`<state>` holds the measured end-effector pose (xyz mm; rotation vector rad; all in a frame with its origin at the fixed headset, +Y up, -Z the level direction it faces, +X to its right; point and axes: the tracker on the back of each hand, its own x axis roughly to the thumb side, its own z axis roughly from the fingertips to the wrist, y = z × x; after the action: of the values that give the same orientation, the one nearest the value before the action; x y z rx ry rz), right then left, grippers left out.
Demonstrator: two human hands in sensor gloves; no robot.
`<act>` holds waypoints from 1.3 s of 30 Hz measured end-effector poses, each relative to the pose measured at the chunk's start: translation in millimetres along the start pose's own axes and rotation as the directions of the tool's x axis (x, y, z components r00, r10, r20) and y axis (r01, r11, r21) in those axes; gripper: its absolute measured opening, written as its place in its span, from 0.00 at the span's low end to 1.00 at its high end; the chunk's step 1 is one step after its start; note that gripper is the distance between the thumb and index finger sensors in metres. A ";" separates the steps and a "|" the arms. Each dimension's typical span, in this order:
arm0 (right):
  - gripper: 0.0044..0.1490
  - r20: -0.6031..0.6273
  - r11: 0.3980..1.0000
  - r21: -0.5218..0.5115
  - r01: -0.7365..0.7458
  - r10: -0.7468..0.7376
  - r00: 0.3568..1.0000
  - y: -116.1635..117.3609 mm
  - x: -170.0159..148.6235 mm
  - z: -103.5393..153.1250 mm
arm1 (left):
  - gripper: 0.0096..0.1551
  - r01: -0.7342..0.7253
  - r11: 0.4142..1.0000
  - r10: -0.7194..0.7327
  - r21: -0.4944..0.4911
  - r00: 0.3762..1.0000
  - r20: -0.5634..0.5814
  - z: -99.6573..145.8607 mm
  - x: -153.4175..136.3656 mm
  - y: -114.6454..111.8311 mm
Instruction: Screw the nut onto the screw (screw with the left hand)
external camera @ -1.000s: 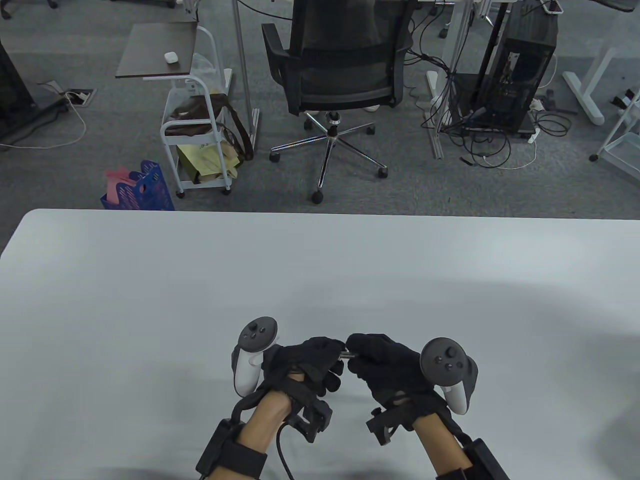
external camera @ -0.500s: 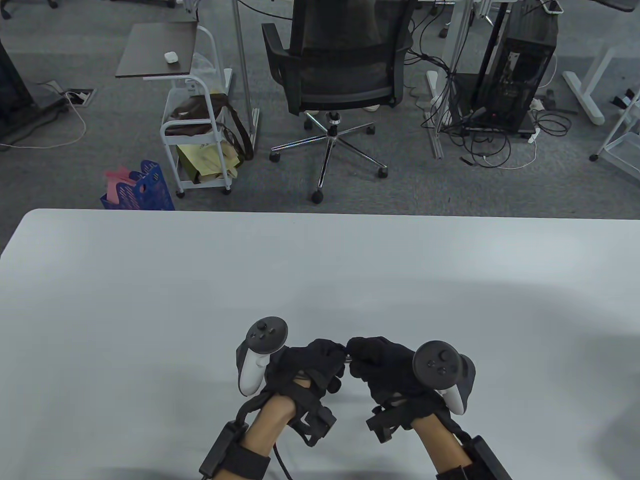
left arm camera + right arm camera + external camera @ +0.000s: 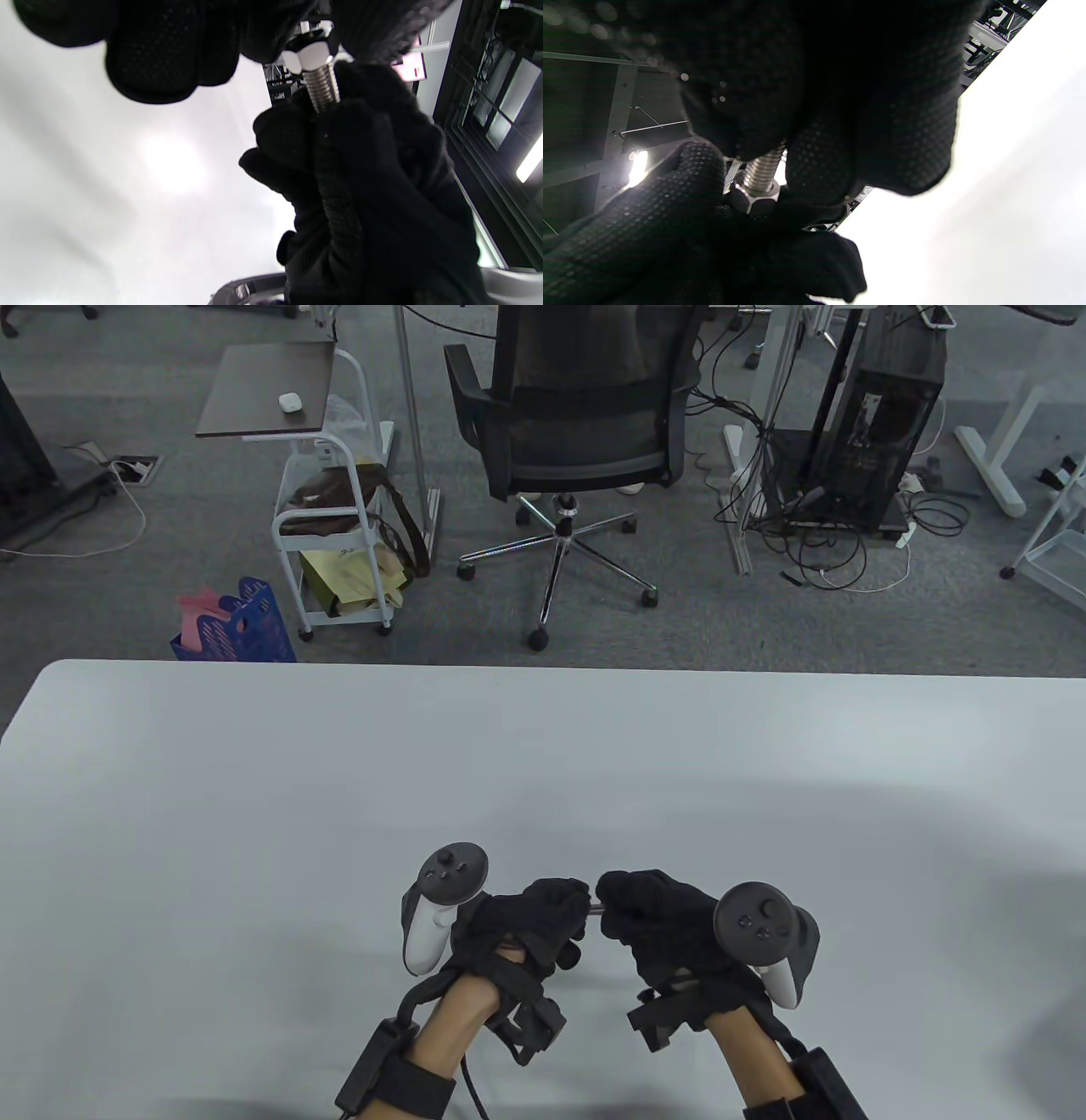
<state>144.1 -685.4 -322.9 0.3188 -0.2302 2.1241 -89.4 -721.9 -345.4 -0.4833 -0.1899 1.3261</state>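
Low over the white table, near its front edge, my two gloved hands meet. My right hand grips a silver threaded screw that lies level and points left. In the right wrist view its fingers curl round the screw's thread. My left hand pinches the hex nut, which sits on the screw's thread. The nut shows below the thread in the right wrist view, between my left fingertips. Only a short piece of thread shows between the hands.
Beyond the table's far edge stand a black office chair, a white rolling cart, a blue basket and a computer tower with cables on the floor.
My left hand has rolled a little, its tracker shifting right and away. My right hand has drifted slightly, and the gap between the hands has narrowed, so less of the screw shows.
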 end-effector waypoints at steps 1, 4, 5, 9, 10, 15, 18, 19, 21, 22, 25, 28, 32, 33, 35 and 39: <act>0.26 -0.004 1.000 0.009 -0.005 0.005 1.000 1.6 -0.3 -0.5 | 0.34 0.000 1.000 0.000 0.007 1.000 -0.005 -0.8 0.0 0.3; 0.26 -0.009 1.000 0.023 -0.008 0.008 1.000 4.5 -2.6 0.0 | 0.31 0.050 0.998 -0.050 -0.037 0.999 -0.004 -2.4 1.9 0.6; 0.26 -0.008 1.000 0.024 -0.004 0.004 1.000 4.6 -2.7 0.6 | 0.31 0.050 0.997 -0.050 -0.060 0.999 -0.005 -2.0 1.4 0.8; 0.26 -0.005 1.000 0.019 0.011 -0.011 1.000 3.9 -0.8 0.9 | 0.40 0.026 1.000 -0.026 -0.017 1.000 -0.004 1.7 2.2 0.1; 0.26 -0.004 1.000 0.018 0.010 -0.010 1.000 3.9 -0.4 0.8 | 0.36 0.036 0.999 -0.036 0.004 0.999 0.003 2.2 3.2 0.0; 0.26 0.018 0.999 0.027 -0.028 0.028 0.999 4.8 2.7 1.4 | 0.32 0.078 0.996 -0.078 -0.053 0.997 0.009 1.6 5.9 -2.1; 0.26 0.001 0.999 0.030 -0.010 0.010 1.000 5.1 0.5 0.4 | 0.42 0.041 0.999 -0.042 -0.024 0.999 -0.031 0.8 -3.1 -0.1; 0.26 -0.004 1.000 0.031 -0.004 0.004 1.000 5.8 0.0 0.6 | 0.40 0.047 0.999 -0.047 0.000 0.998 -0.037 0.1 -4.7 0.0; 0.26 -0.001 0.999 0.031 -0.029 0.029 1.000 6.6 -1.1 0.9 | 0.34 0.026 0.999 -0.027 -0.022 0.999 -0.028 -2.9 -5.7 -2.0; 0.25 -0.002 0.999 0.033 -0.026 0.026 1.000 6.9 -1.4 1.1 | 0.33 0.021 0.999 -0.022 -0.036 0.999 -0.031 -3.2 -5.4 -2.4; 0.25 0.006 0.999 0.033 -0.019 0.019 1.000 5.9 0.7 1.0 | 0.32 -0.015 0.996 0.013 -0.088 1.000 -0.025 -2.1 -3.9 -0.5; 0.25 -0.001 0.999 0.036 -0.004 0.005 1.000 7.4 0.0 0.7 | 0.43 -0.056 0.997 0.055 -0.045 0.998 -0.021 1.0 -5.9 3.2; 0.25 0.006 0.999 0.036 -0.009 0.009 1.000 7.6 1.6 1.4 | 0.31 -0.031 0.999 0.031 -0.022 0.999 -0.016 0.3 -1.5 4.4; 0.25 0.009 0.999 0.034 -0.002 0.001 1.000 7.9 2.9 1.8 | 0.30 -0.016 1.000 0.016 -0.021 1.000 0.000 0.9 0.7 4.2; 0.25 0.016 0.999 0.033 -0.007 0.007 1.000 8.0 3.8 2.4 | 0.29 -0.018 0.999 0.019 -0.046 1.000 0.012 2.6 4.4 4.5; 0.25 0.011 1.000 0.023 0.006 -0.006 1.000 6.3 3.3 1.8 | 0.41 -0.060 0.997 0.059 -0.044 0.998 -0.026 2.3 -3.1 3.9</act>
<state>137.4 -686.7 -320.4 0.3442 -0.2106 2.1206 -94.5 -723.8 -344.6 -0.5464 -0.1864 1.3760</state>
